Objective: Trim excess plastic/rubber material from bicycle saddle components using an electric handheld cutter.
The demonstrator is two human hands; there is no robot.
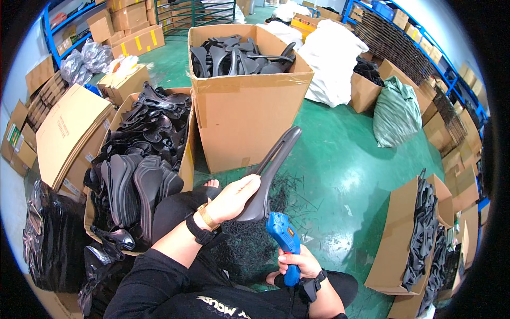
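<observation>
On the glossy green floor [340, 159] stands a tall, open brown cardboard box [247, 119] of black saddles [234, 59]. Nearer, a long matte-black slotted saddle [269, 179] slants up rightward from the left hand [238, 198], which grips its left edge. Below, a blue plastic handheld tool [285, 236] is clasped in the right hand [302, 262], its head beside the slotted saddle's lower end; contact is hard to judge.

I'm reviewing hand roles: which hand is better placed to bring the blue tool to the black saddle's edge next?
Probably the right hand: it grips the blue tool, whose head is close to the near end of the black saddle. The left hand is occupied holding the saddle itself.
</observation>
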